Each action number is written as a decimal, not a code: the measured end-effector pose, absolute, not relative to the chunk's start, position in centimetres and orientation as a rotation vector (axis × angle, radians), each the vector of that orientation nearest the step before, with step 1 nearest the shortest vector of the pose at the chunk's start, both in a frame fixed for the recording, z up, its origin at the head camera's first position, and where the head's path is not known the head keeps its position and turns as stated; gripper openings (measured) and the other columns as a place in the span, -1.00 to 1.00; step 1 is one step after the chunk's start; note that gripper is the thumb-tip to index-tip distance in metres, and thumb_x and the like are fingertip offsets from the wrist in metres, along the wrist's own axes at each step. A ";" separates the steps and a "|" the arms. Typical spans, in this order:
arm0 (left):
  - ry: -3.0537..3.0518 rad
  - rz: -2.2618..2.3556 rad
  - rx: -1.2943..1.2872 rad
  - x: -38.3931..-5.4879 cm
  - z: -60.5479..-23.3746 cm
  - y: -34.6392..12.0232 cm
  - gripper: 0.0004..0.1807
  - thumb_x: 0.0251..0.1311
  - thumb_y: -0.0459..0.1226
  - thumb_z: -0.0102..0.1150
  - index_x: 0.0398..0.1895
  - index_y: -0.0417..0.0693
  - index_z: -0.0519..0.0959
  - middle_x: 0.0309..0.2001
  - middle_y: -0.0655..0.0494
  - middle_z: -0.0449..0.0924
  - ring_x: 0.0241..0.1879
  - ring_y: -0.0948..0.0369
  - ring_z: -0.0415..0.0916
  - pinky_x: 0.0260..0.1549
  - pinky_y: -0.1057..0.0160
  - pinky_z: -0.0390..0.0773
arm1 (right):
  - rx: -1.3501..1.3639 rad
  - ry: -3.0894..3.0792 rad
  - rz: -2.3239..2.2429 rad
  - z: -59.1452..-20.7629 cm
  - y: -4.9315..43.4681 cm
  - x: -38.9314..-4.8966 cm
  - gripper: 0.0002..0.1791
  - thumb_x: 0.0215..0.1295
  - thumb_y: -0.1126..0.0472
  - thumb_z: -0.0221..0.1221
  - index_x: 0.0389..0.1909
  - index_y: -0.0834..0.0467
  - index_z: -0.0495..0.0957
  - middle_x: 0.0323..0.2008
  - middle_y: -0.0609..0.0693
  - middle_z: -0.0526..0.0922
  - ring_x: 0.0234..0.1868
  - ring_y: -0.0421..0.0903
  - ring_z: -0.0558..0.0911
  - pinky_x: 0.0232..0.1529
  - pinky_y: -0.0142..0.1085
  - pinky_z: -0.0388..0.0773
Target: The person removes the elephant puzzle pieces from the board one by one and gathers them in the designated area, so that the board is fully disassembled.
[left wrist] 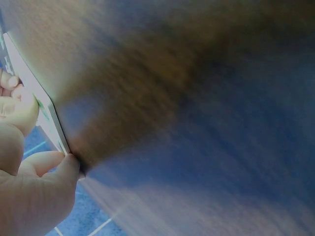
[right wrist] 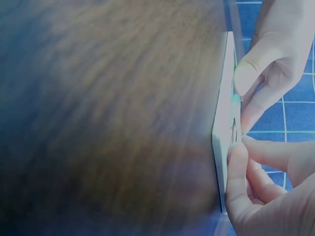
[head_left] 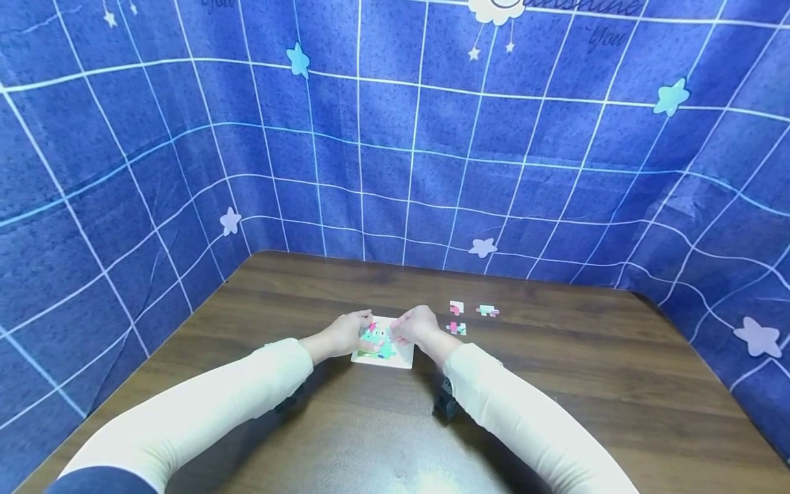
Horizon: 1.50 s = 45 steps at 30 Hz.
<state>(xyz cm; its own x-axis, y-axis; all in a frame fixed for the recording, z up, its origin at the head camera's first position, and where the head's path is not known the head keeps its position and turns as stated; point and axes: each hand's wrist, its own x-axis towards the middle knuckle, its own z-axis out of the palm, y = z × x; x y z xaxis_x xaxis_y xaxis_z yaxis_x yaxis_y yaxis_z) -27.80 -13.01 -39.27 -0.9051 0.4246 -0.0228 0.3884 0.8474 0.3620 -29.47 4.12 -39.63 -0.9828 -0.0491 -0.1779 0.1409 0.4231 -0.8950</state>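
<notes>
A small white-framed puzzle board [head_left: 400, 357] with a green and pink cartoon picture lies on the table between both hands. My left hand [head_left: 343, 335] holds the board at its left side, with the thumb over the picture and other fingers at the edge. My right hand [head_left: 420, 325] pinches a puzzle piece [right wrist: 234, 129] at the right part of the board; the piece shows only as a thin edge in the right wrist view, and its print is hidden. In the left wrist view the board [left wrist: 37, 88] appears nearly edge-on.
To the right of the board lie three loose jigsaw pieces: a pink and white one [head_left: 456, 308], a greenish one [head_left: 487, 311] and another pink one [head_left: 457, 328]. The brown wooden table [head_left: 555, 343] backs onto a blue gridded curtain [head_left: 382, 165] with stars.
</notes>
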 end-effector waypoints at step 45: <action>2.781 0.595 0.661 -28.8 -39.4 -13.7 -0.17 0.19 -0.12 0.30 0.38 -0.42 0.20 0.47 -0.28 0.06 0.44 -0.20 0.05 0.42 -0.08 0.10 | 0.145 2.162 -1.864 -38.5 7.2 -29.6 -0.76 0.25 0.50 0.13 -0.08 0.44 0.60 -0.33 0.14 0.71 -0.43 -0.14 0.60 -0.11 -0.22 0.69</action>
